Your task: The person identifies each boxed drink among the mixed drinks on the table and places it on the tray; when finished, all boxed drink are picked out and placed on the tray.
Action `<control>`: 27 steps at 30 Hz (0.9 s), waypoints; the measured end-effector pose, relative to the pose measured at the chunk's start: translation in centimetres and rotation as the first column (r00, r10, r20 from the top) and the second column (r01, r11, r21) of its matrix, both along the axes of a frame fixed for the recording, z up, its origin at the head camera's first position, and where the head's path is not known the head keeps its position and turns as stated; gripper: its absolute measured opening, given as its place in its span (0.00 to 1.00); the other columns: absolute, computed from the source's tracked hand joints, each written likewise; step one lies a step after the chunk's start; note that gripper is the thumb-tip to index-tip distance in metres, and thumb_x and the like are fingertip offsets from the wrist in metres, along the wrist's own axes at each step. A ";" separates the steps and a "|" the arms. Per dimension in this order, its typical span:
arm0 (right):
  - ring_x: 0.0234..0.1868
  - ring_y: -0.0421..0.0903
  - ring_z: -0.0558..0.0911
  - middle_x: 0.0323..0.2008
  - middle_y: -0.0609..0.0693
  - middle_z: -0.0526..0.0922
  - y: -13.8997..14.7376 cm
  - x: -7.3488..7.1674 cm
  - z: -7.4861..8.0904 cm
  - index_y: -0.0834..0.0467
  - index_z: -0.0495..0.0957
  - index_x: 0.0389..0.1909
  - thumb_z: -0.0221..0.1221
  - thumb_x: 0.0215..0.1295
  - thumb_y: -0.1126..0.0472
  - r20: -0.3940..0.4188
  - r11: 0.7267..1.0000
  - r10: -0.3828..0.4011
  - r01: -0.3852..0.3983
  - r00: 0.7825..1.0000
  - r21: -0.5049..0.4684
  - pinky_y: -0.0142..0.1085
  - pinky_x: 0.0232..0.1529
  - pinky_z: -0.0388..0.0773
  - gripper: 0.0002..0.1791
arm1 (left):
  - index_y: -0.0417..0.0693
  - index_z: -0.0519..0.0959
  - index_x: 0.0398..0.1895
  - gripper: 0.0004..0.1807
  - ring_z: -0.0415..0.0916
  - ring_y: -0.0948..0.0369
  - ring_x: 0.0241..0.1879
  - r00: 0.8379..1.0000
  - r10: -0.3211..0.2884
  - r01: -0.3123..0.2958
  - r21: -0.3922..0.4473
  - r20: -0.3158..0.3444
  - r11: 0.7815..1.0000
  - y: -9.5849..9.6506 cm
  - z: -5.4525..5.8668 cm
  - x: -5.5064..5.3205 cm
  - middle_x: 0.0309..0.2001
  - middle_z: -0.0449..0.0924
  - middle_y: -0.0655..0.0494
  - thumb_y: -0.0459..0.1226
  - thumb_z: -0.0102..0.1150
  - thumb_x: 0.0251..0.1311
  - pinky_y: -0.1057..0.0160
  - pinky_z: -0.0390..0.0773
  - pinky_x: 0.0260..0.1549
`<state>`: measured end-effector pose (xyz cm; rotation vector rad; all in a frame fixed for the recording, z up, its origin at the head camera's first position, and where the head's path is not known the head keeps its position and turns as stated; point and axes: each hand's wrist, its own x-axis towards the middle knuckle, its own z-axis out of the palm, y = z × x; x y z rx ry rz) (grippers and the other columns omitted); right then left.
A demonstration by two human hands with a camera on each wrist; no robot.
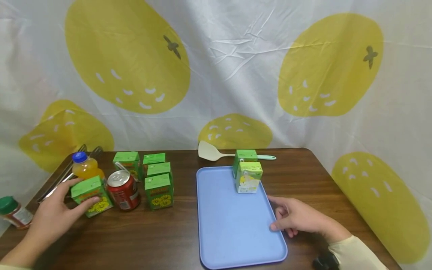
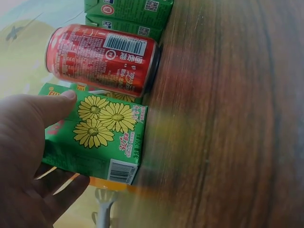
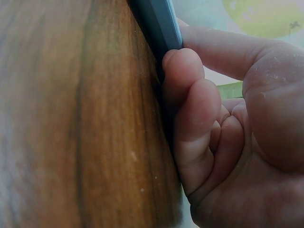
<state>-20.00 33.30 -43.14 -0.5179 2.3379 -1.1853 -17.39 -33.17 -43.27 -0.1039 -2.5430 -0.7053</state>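
Left hand: your left hand (image 1: 55, 212) holds a green drink box (image 1: 92, 195), thumb on one side and fingers on the other.
Held box: it is on the left part of the brown table (image 1: 135, 240), and it leans a bit. You can see yellow flowers on its front. I cannot tell if its bottom touches the wood.
Red can: the can (image 1: 124, 193) stands up just beside your box, on its right.
Juice bottle: behind your box is a bottle (image 1: 86, 168) of orange drink with a blue cap.
Other green boxes: one box (image 1: 127, 159) stands behind the can. To the right of the can, three more stand in a row, a front box (image 1: 159, 193), a middle box (image 1: 160, 168) and a back box (image 1: 154, 158).
Right hand: your right hand (image 1: 298, 215) pinches the right edge of the blue tray (image 1: 236, 225), with the thumb on top and some fingers curled in.
Tray: it lies flat on the table, well apart from your left hand. A pale yellow-green box (image 1: 249, 180) stands at its far right corner, with a darker green box (image 1: 245, 154) right behind.
Spatula: a cream spatula (image 1: 209, 150) lies past the tray.
Far left: a jar (image 1: 17, 213) with a green lid is near your left wrist.
Back: a white cloth (image 1: 219, 75) with big yellow fruit hangs there.
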 end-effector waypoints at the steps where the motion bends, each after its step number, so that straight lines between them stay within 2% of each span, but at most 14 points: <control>1: 0.17 0.46 0.80 0.25 0.53 0.82 0.0 0.0 0.0 0.74 0.52 0.86 0.79 0.68 0.56 0.001 1.000 -0.001 0.001 1.000 0.001 0.35 0.18 0.76 0.59 | 0.33 0.74 0.68 0.41 0.79 0.45 0.37 1.000 0.003 -0.003 0.003 -0.001 1.000 0.0 -0.1 0.0 0.49 0.83 0.30 0.43 0.86 0.59 0.56 0.73 0.29; 5: 0.17 0.47 0.80 0.25 0.53 0.82 -0.1 0.0 0.2 0.73 0.52 0.86 0.79 0.68 0.56 -0.002 1.000 0.003 -0.003 1.000 0.009 0.35 0.18 0.76 0.59 | 0.30 0.74 0.67 0.42 0.80 0.42 0.41 1.000 0.015 -0.015 0.006 -0.004 1.000 -0.2 -0.1 0.0 0.50 0.82 0.29 0.40 0.88 0.57 0.55 0.74 0.32; 9: 0.17 0.46 0.80 0.25 0.53 0.82 -0.2 -0.1 0.3 0.74 0.52 0.86 0.79 0.68 0.55 -0.014 1.000 0.008 -0.008 1.000 0.016 0.35 0.18 0.76 0.59 | 0.29 0.74 0.66 0.40 0.78 0.53 0.37 1.000 0.028 -0.028 0.014 0.013 1.000 -0.3 0.1 0.0 0.47 0.82 0.32 0.39 0.88 0.57 0.66 0.71 0.28; 11: 0.17 0.46 0.80 0.25 0.53 0.82 -0.2 -0.2 0.4 0.74 0.52 0.86 0.79 0.68 0.55 -0.016 1.000 0.009 -0.009 1.000 0.017 0.35 0.18 0.76 0.59 | 0.29 0.74 0.65 0.40 0.77 0.56 0.36 0.999 0.032 -0.033 0.022 0.022 0.999 -0.3 0.2 0.0 0.47 0.83 0.32 0.38 0.87 0.57 0.68 0.71 0.27; 17: 0.17 0.46 0.80 0.24 0.53 0.82 -0.1 -0.3 0.3 0.74 0.52 0.86 0.79 0.68 0.55 -0.011 1.000 0.013 -0.013 1.000 0.013 0.35 0.18 0.76 0.59 | 0.30 0.74 0.65 0.40 0.79 0.53 0.38 0.999 0.035 -0.036 0.033 0.030 0.999 -0.3 0.0 0.1 0.48 0.83 0.31 0.38 0.88 0.57 0.68 0.71 0.28; 20: 0.17 0.46 0.79 0.24 0.52 0.81 -0.1 -0.2 0.2 0.74 0.52 0.86 0.79 0.68 0.56 -0.015 1.000 0.014 -0.014 1.000 0.008 0.35 0.18 0.76 0.59 | 0.31 0.75 0.65 0.38 0.79 0.66 0.37 0.999 0.032 -0.034 0.057 0.035 0.998 -0.3 -0.2 0.1 0.49 0.83 0.31 0.38 0.87 0.58 0.71 0.75 0.27; 22: 0.17 0.46 0.79 0.23 0.52 0.81 -0.1 -0.2 0.2 0.74 0.52 0.86 0.79 0.68 0.56 -0.016 1.000 0.014 -0.014 1.000 0.005 0.35 0.18 0.76 0.59 | 0.32 0.75 0.64 0.37 0.74 0.77 0.36 0.999 0.036 -0.038 0.072 0.038 0.997 -0.3 -0.4 0.1 0.50 0.83 0.31 0.38 0.87 0.58 0.74 0.75 0.26; 24: 0.17 0.46 0.79 0.23 0.52 0.81 -0.1 -0.1 0.2 0.74 0.52 0.86 0.78 0.68 0.56 -0.014 1.000 0.013 -0.013 1.000 0.001 0.36 0.17 0.76 0.59 | 0.32 0.76 0.63 0.37 0.69 0.84 0.34 0.998 0.039 -0.042 0.085 0.044 0.995 -0.2 -0.5 0.1 0.50 0.83 0.32 0.39 0.87 0.59 0.75 0.76 0.25; 27: 0.17 0.46 0.79 0.23 0.53 0.81 -0.1 0.0 0.1 0.74 0.52 0.86 0.78 0.68 0.56 -0.006 1.000 0.007 -0.007 1.000 -0.004 0.36 0.18 0.76 0.59 | 0.32 0.76 0.63 0.37 0.70 0.79 0.32 0.997 0.056 -0.059 0.078 0.047 0.995 -0.2 -0.5 0.1 0.48 0.84 0.34 0.41 0.87 0.59 0.73 0.74 0.25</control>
